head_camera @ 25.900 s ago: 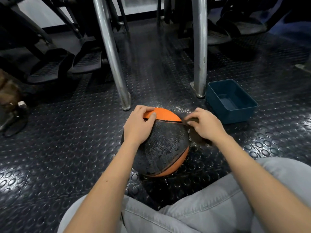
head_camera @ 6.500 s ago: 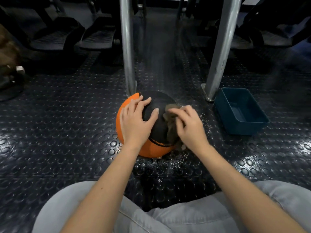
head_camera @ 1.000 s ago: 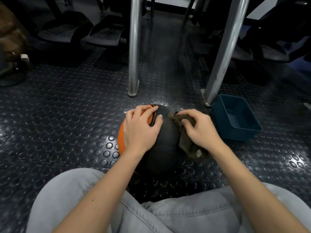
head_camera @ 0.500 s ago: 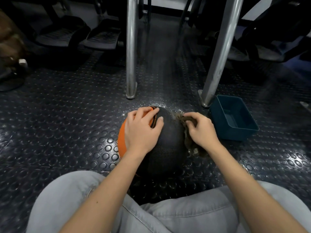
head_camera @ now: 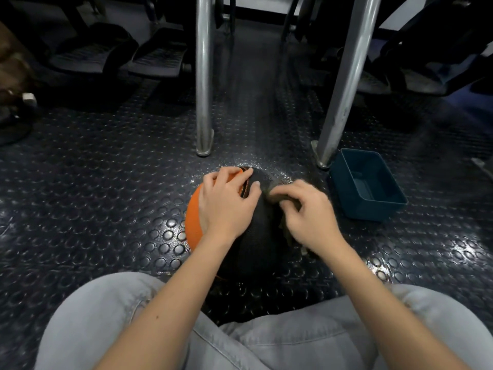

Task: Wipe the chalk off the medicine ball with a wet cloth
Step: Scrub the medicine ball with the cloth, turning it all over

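The orange and black medicine ball point(head_camera: 256, 244) sits on the studded rubber floor just in front of my knees. My left hand point(head_camera: 228, 204) lies over its top left, fingers spread across the seam between the orange and black panels. My right hand point(head_camera: 306, 214) grips a crumpled brownish wet cloth point(head_camera: 282, 225) and holds it against the black panel on the ball's upper right. Most of the cloth is hidden under that hand. Wet specks glisten on the floor behind the ball.
A dark teal plastic tub point(head_camera: 368, 188) stands on the floor to the right of the ball. Two metal legs point(head_camera: 204, 76) point(head_camera: 344, 84) of gym equipment rise just behind it. Machine pedals point(head_camera: 157, 54) lie at the back left.
My right hand has slid the cloth from the ball's right side up toward its top, closer to my left hand. The left hand and the ball have kept still.
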`<state>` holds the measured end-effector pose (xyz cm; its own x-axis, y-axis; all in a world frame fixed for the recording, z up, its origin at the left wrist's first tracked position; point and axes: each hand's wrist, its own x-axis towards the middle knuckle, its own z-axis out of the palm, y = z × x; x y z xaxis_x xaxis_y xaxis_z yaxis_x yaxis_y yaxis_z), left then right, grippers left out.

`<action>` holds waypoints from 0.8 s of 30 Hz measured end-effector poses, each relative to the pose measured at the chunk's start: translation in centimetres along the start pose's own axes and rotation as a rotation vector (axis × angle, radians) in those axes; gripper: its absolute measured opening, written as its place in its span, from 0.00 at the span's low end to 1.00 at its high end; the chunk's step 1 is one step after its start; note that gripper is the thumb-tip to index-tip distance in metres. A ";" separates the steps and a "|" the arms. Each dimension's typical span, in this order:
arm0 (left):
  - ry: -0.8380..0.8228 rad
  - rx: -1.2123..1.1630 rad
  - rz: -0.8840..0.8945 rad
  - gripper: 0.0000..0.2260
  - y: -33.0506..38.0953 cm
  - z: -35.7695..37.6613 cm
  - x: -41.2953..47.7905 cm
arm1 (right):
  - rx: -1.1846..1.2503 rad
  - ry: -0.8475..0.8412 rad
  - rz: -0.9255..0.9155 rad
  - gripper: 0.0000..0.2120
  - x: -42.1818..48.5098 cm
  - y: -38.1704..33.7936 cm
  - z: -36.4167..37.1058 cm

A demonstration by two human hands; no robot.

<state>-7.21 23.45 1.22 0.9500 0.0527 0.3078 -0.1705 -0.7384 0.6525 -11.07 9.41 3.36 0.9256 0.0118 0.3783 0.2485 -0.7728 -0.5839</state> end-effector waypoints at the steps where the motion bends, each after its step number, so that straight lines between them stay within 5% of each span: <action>1: -0.004 -0.011 0.007 0.14 -0.1 0.0 0.1 | 0.039 -0.024 -0.066 0.13 -0.7 -1.0 0.0; 4: -0.023 -0.071 0.014 0.13 -0.6 -0.4 0.3 | 0.065 0.031 -0.072 0.13 -0.1 -0.1 0.1; 9: -0.044 -0.084 0.008 0.13 -0.6 -0.5 0.1 | 0.042 0.072 0.260 0.15 1.7 3.5 -0.1; 15: -0.008 -0.119 -0.011 0.12 -1.3 -0.8 0.5 | 0.086 -0.001 -0.119 0.12 -0.1 -0.2 0.1; 21: -0.055 -0.082 -0.014 0.14 0.0 -0.3 0.4 | 0.016 0.048 0.244 0.13 1.9 4.3 -0.3; 24: -0.060 -0.053 0.009 0.14 0.2 -0.1 0.2 | 0.121 0.055 0.134 0.16 0.9 2.5 -1.1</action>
<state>-7.08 23.39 1.43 0.9620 0.0052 0.2728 -0.1909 -0.7016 0.6866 -9.97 6.78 3.01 0.9366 -0.1238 0.3277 0.1591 -0.6831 -0.7127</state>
